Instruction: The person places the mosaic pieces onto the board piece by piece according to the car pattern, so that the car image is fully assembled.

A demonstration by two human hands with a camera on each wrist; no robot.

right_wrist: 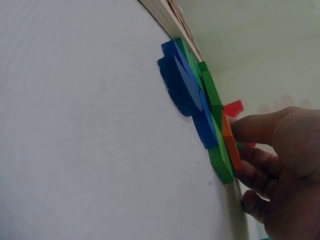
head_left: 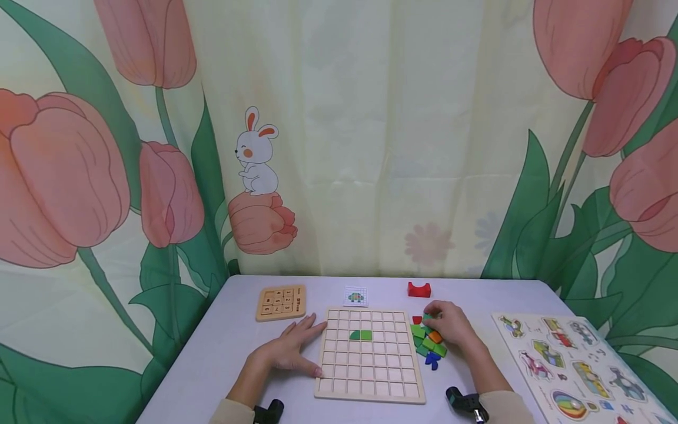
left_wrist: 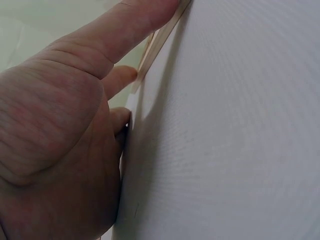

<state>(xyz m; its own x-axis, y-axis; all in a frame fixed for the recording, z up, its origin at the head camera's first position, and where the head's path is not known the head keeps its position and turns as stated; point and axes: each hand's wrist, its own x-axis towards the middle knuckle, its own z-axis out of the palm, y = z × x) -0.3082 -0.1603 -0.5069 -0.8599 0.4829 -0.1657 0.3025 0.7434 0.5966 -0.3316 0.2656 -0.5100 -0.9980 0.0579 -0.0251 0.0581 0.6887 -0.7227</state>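
From the head view, our left hand [head_left: 288,352] lies flat on the table [head_left: 222,341], fingers straight and spread, fingertips touching the left edge of the wooden grid board [head_left: 369,355]; it holds nothing. Our right hand [head_left: 449,325] rests on the pile of coloured tiles [head_left: 429,344] just beside the board's right edge, fingers curled down over the far end of the pile. The pile runs away from us along that edge, so the right hand is by far the nearer one. Two green tiles [head_left: 361,335] already sit in the grid.

In the left wrist view, the straight fingers [left_wrist: 125,30] reach the board's edge [left_wrist: 160,40].

In the right wrist view, the fingertips [right_wrist: 250,131] press an orange tile [right_wrist: 231,147] lying flat atop the green ones; whether they pinch it we cannot tell.
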